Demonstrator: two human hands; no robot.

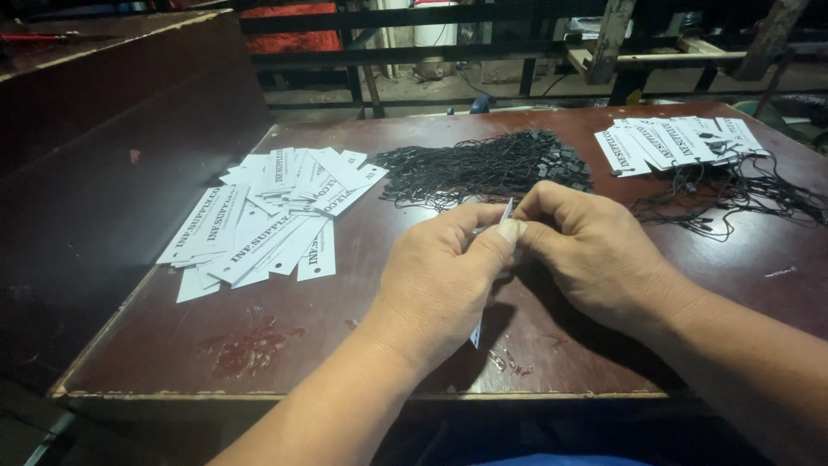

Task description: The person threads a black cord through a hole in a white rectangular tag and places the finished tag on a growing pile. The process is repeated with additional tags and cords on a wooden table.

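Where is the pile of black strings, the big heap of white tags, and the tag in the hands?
Black strings (pixel 483 168), head view, middle of the tangle.
White tags (pixel 259 224), head view, centre of the left heap.
Held tag (pixel 506 210), head view, top edge between fingers.

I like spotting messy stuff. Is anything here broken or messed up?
Nothing is broken. The table has worn, chipped paint near its front edge. The white tags lie in a loose, fanned heap, and the black strings are tangled. Both hands pinch one tag.

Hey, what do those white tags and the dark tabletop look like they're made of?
The white rectangular tags look like matte card or stiff paper: thin, flat, punched holes. The dark reddish-brown tabletop seems to be painted or laminated board, faintly glossy, with scuffed patches and a worn pale front edge.
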